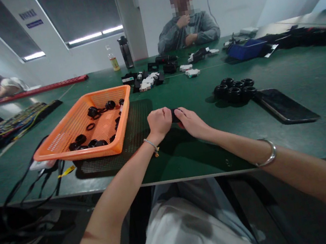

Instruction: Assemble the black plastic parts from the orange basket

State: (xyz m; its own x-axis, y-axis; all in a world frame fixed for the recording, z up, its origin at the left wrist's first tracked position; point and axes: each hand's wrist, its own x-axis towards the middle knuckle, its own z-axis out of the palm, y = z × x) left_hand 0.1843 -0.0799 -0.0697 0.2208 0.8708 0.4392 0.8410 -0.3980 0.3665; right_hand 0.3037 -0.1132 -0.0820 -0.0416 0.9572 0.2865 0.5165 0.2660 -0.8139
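My left hand (pixel 160 123) and my right hand (pixel 193 121) meet above the green table, both closed on one small black round part (pixel 175 116). Most of that part is hidden by my fingers. To the left, an orange perforated basket (pixel 92 152) holds several black ring-shaped and cylindrical plastic parts (pixel 93 111). A cluster of similar black round parts (pixel 235 93) lies on the table to the right of my hands.
A dark smartphone (pixel 286 105) lies beside the right cluster. Wire bundles (pixel 8 124) spread at far left. White and black pieces (pixel 148 81), a plastic drink bottle (pixel 113 59) and a dark bottle (pixel 126 52) stand farther back. One person (pixel 187 29) sits opposite, another (pixel 1 85) at left.
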